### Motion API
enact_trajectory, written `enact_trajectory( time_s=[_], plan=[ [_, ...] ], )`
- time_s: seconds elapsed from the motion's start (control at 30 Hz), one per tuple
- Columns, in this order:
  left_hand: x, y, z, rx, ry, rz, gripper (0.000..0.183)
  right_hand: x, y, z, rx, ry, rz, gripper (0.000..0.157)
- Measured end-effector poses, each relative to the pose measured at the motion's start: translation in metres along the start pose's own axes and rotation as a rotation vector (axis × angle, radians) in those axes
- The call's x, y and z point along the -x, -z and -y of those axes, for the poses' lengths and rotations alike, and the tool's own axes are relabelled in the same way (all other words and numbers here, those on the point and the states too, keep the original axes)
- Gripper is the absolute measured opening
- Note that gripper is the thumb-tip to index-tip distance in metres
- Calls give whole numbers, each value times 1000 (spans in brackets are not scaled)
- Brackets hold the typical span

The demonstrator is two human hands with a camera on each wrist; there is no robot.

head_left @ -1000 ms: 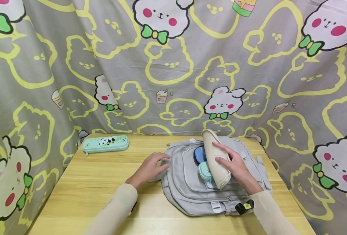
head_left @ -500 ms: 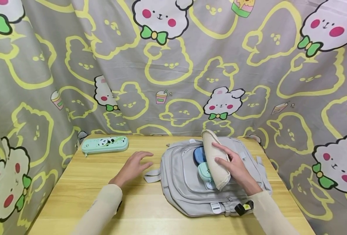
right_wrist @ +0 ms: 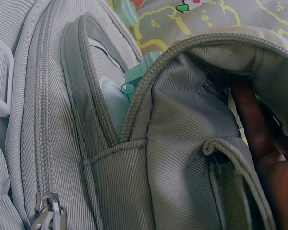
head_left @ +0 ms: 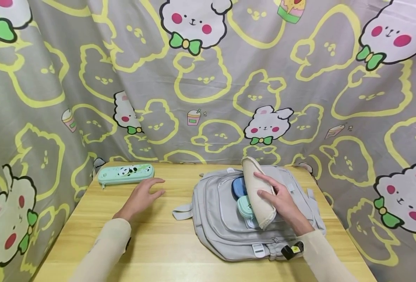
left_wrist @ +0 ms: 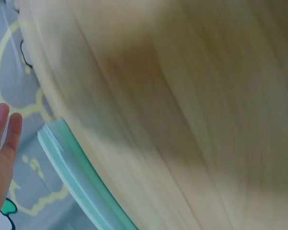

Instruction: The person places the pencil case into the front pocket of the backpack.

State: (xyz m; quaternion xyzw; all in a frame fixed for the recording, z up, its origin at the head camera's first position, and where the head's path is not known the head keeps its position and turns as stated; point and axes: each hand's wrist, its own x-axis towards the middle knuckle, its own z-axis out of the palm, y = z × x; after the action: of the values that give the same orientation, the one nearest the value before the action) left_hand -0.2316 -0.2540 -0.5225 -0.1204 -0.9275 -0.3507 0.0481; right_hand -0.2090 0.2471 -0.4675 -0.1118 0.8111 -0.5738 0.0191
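Note:
A grey backpack [head_left: 211, 219] lies on the table, its front pocket unzipped. My right hand [head_left: 280, 199] holds the pocket's flap [head_left: 254, 188] folded back, its beige inner side showing. In the right wrist view, fingers [right_wrist: 252, 120] hook behind the fabric next to the curved zipper edge [right_wrist: 149, 81]. Inside the pocket sit a blue case [head_left: 239, 188] and a small mint case [head_left: 244, 206], both partly covered by the flap. My left hand [head_left: 141, 197], holding nothing, hovers with extended fingers just right of and below a mint pencil case [head_left: 125, 174] printed with pandas.
A grey strap [head_left: 182, 212] sticks out left of the backpack onto the wooden table [head_left: 165, 243]. Behind the table hangs a patterned curtain [head_left: 208, 98], which also closes off both sides. A black buckle [head_left: 292, 250] lies by the backpack's lower right.
My left hand has left the backpack's left edge and moved left toward the panda pencil case. My right hand keeps the flap folded back in the same place.

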Motion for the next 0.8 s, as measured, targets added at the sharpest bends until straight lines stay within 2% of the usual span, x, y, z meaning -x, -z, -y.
enact_trajectory(
  time_s=[0.3,0.57,0.8],
  plan=[
    [-1,24,19,-46,3,-30,44,0,-1,-2,-13,6,8,59],
    [0,46,30,-47,42,-12,49,1,-1,-2,-8,9,8,59],
    [-1,57,44,-113,42,-32,48,2,-2,-1,9,7,0,59]
  ],
)
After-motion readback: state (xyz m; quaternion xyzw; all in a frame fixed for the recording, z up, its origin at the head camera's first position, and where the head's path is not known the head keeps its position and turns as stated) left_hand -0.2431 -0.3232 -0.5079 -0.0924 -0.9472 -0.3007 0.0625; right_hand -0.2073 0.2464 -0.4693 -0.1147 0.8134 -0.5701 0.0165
